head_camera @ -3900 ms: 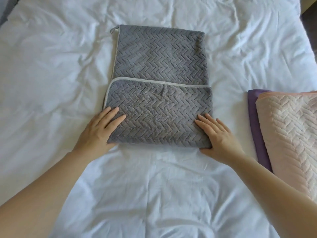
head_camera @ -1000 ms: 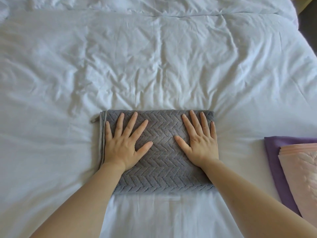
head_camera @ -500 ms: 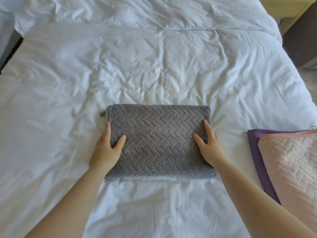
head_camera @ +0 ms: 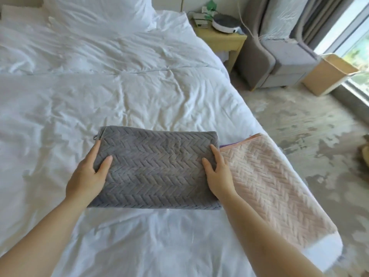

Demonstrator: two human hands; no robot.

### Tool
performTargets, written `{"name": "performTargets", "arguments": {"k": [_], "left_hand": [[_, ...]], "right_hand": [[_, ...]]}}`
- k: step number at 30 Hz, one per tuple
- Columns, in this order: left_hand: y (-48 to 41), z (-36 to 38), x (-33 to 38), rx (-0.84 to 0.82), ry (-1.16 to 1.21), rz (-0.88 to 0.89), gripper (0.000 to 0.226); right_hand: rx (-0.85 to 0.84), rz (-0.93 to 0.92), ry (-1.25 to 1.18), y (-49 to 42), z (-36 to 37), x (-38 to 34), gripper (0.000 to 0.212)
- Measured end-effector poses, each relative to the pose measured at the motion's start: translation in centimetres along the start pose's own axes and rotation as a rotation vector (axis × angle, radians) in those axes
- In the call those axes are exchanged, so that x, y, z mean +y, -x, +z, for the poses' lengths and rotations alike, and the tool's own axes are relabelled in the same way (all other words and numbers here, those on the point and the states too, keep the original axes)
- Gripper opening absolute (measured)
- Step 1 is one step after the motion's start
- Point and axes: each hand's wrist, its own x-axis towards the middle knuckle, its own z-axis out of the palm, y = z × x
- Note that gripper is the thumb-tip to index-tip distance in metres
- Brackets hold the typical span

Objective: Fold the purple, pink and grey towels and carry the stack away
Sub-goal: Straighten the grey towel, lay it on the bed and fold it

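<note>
The folded grey towel (head_camera: 155, 168) has a zigzag pattern. The left hand (head_camera: 85, 177) and right hand (head_camera: 219, 174) grip its sides over a white bed (head_camera: 119, 96)

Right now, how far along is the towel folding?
Done: the pink towel lies folded on the purple towel, only a sliver showing, at the right edge of the bed; the grey towel looks folded too. In hand: left hand and right hand hold the grey towel's ends, thumbs on top. Left: stack it on the pink, carry all three away.
</note>
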Motion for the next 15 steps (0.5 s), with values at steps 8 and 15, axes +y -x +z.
{"name": "performTargets", "arguments": {"k": [8,15], "left_hand": [[0.2,10.2,20.0,-0.305,0.114,0.521,0.057],[1.4,20.1,30.7,-0.553,0.035,0.776,0.055]], "right_hand": [[0.513,0.279,-0.010,7.2,-16.6,6.2,0.052],[0.798,0.466,-0.106,12.7,-20.4,11.8,0.055]]}}
